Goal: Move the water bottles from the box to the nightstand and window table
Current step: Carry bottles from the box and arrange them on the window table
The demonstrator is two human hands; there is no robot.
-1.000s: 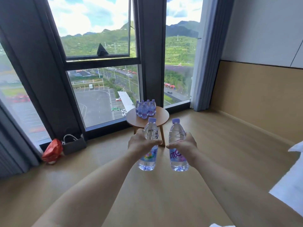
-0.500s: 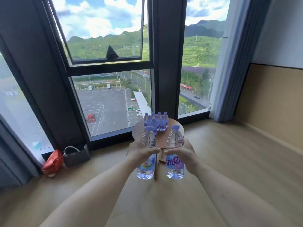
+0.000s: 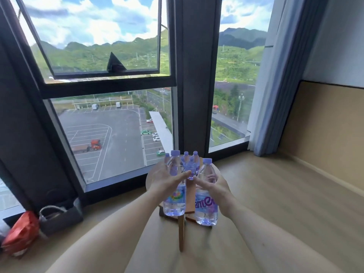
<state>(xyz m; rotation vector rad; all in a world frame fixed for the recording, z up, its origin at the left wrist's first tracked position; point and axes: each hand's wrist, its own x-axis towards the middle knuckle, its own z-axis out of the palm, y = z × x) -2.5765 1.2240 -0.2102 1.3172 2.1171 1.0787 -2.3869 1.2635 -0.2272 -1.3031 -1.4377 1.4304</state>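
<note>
Two bare forearms, left hand (image 3: 167, 180) and right hand (image 3: 213, 187) ungloved, no sleeves

Both your bare forearms reach forward side by side, converging toward the middle. Your left hand (image 3: 167, 179) is curled round the waist of a water bottle (image 3: 175, 194), thumb pointing right across its front. Your right hand (image 3: 213, 187) grips a second water bottle (image 3: 205, 203) the same way, thumb pointing left, fingers wrapped behind. The two thumbs nearly meet.
</note>
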